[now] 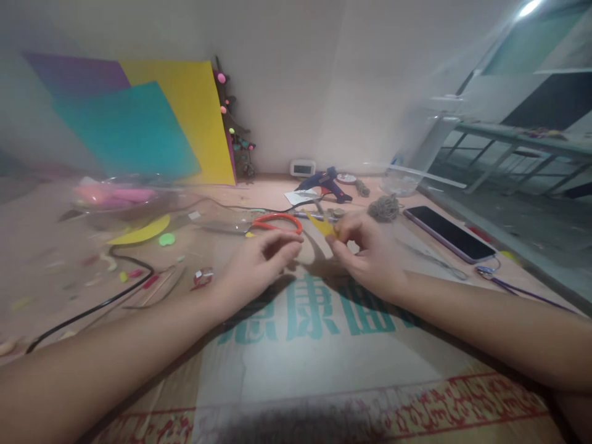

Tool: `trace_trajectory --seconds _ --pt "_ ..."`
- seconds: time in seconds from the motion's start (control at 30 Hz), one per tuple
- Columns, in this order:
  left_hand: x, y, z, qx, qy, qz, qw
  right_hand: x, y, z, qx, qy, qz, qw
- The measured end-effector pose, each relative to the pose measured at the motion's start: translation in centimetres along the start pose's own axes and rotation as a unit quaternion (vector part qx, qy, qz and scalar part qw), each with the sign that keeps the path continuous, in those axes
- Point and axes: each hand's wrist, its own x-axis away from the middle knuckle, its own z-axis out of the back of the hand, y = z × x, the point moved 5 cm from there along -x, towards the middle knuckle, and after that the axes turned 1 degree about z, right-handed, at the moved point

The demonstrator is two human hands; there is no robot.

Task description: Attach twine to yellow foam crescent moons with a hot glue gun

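My right hand (pixel 370 256) is closed, pinching a small cut piece of yellow paper (pixel 319 226) between thumb and fingers. The paper points up and to the left, with a notch in its edge. To its left, my left hand (pixel 266 262) hovers above the printed sheet with its fingers curled together. Whatever its fingertips may hold is too small or blurred to make out. Just behind my left hand lie scissors with a red-orange handle (pixel 279 222), their blades toward the left.
A glue gun (pixel 324 183) and a small white clock (pixel 303 168) stand by the wall. Grey twine (pixel 385 208), tweezers (pixel 439 260) and a phone (pixel 448 233) lie to the right. A black cable (pixel 115 297), scraps and a yellow paper piece (pixel 141 231) are on the left.
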Motion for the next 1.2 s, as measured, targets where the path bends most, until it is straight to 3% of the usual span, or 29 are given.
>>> trace_trajectory --seconds 0.13,0.33,0.67,0.9,1.0,1.1,1.2 --pt "0.1 0.4 -0.8 -0.033 -0.063 -0.027 0.997 0.5 0.6 -1.5 0.046 -0.11 0.038 0.992" --pt "0.3 0.9 -0.9 -0.081 -0.074 -0.072 0.991 0.7 -0.1 -2.8 0.062 -0.184 0.103 0.976" --pt "-0.2 0.1 0.5 -0.092 0.02 -0.001 0.996 0.9 -1.6 -2.0 0.046 -0.207 0.189 0.959" --pt "-0.2 -0.5 0.1 -0.026 -0.014 0.031 0.999 -2.4 -3.1 1.9 0.138 -0.173 0.098 0.97" --pt "-0.2 -1.1 0.0 -0.012 -0.018 0.046 0.999 -4.2 -1.5 3.6 0.206 -0.143 0.041 0.967" --pt "-0.3 -1.4 -0.2 -0.015 -0.022 0.044 0.999 -5.2 2.2 4.6 0.234 -0.097 -0.016 0.967" --pt "-0.3 -1.4 -0.2 -0.031 -0.024 0.039 0.998 -5.3 6.4 4.5 0.197 -0.087 -0.062 0.975"
